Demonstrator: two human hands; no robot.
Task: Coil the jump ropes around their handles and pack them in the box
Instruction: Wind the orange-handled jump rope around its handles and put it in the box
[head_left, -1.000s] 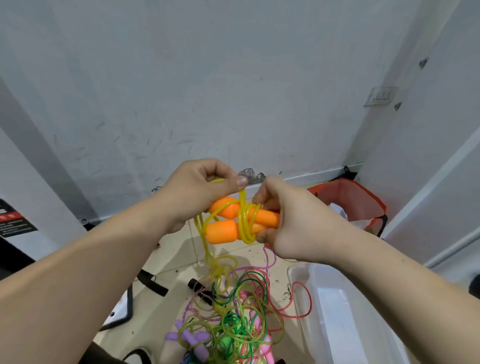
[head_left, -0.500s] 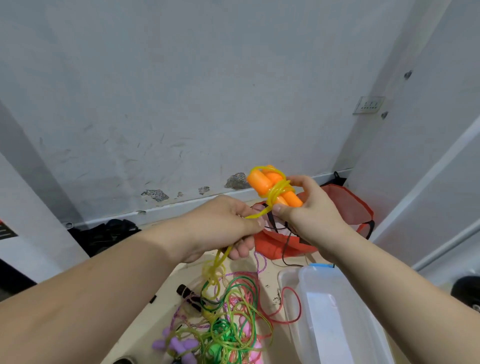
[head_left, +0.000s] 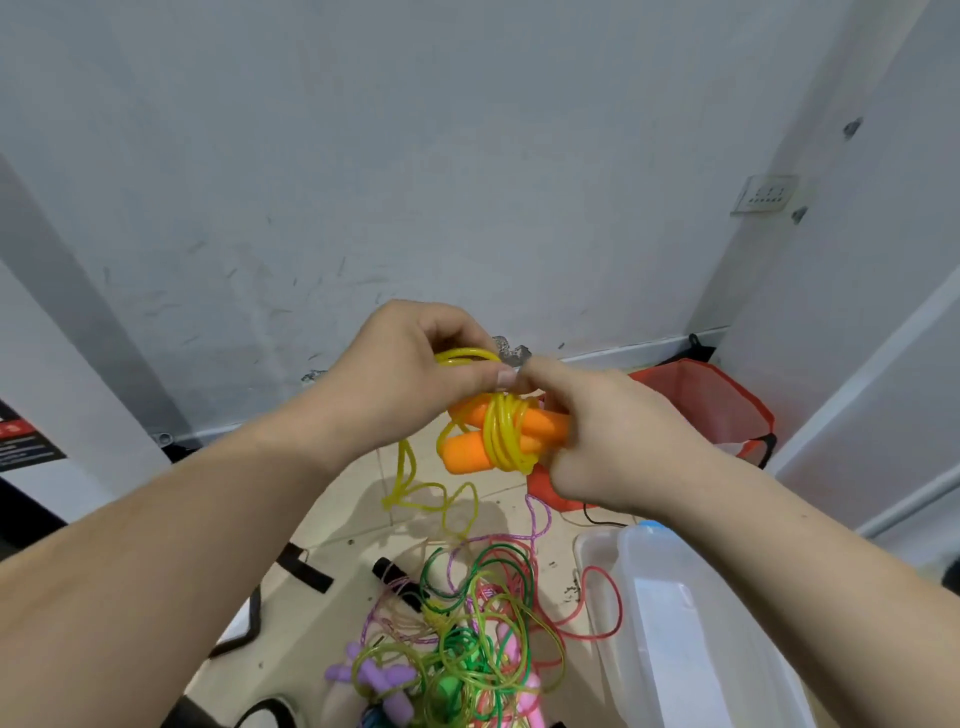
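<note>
Your left hand (head_left: 410, 364) pinches a yellow rope loop (head_left: 467, 356) just above the orange handles (head_left: 467, 456), gripped by curled fingers of your right hand (head_left: 613, 441), above the floor's rope tangle (head_left: 467, 639), clear box (head_left: 675, 649) beside it.

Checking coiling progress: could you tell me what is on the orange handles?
Yellow rope coils around orange handles; the right hand covers their right ends; left hand pinches a loop.

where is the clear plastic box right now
In the head view the clear plastic box sits on the floor at lower right, just right of the tangled rope pile.
</note>
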